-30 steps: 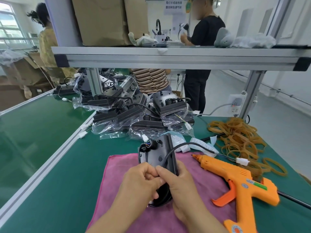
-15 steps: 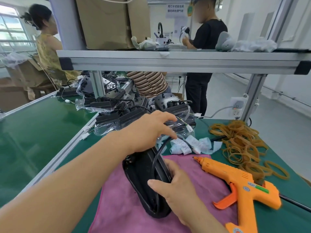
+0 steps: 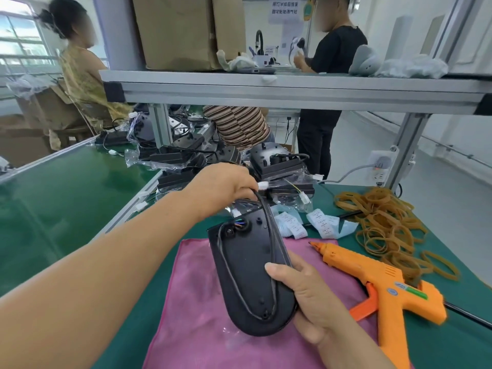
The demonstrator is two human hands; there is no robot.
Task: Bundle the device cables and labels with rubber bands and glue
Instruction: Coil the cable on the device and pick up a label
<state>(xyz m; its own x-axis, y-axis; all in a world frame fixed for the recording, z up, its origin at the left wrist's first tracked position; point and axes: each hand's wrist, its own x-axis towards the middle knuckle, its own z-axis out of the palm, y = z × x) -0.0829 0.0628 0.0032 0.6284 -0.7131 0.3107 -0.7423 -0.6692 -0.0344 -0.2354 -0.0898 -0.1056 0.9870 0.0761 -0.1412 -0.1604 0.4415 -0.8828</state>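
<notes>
Green table carries a pink cloth; over it the left hand pinches the cable end in its grip, the right hand clamps its grip round the black device. Better to draw the cable taut before fetching rubber bands

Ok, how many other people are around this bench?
3: person in yellow seated far left, person in stripes behind the shelf, person in black standing right. Others may be hidden.
</notes>
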